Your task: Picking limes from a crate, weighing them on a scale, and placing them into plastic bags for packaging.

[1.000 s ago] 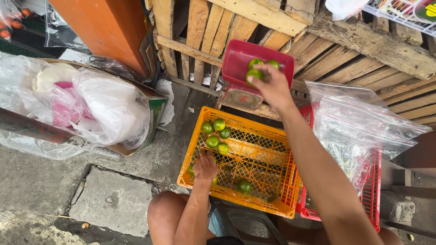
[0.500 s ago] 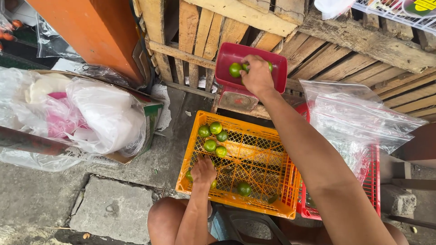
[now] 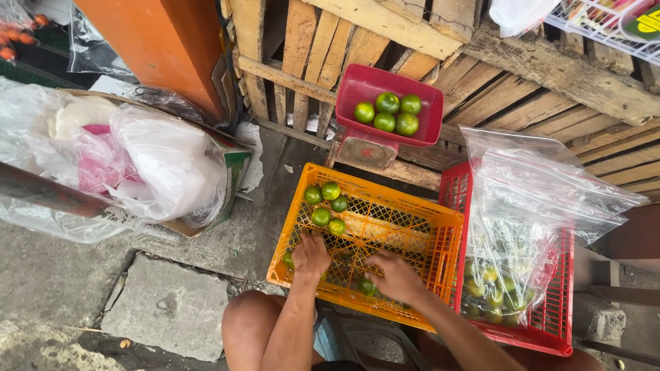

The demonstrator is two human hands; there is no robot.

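While both your hands are down in the orange crate (image 3: 385, 227), gather the limes.
Your left hand (image 3: 311, 255) lies spread over a lime (image 3: 289, 260) at the near edge; your right hand (image 3: 395, 276) curls loosely beside another (image 3: 366, 286). Grip each fruit fully before lifting toward the red scale tray (image 3: 357, 89).

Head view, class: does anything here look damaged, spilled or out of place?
Nothing has spilled: the green limes sit inside the red plastic scale tray. Only the cracked grey concrete slab on the ground looks damaged, broken away from its surroundings.
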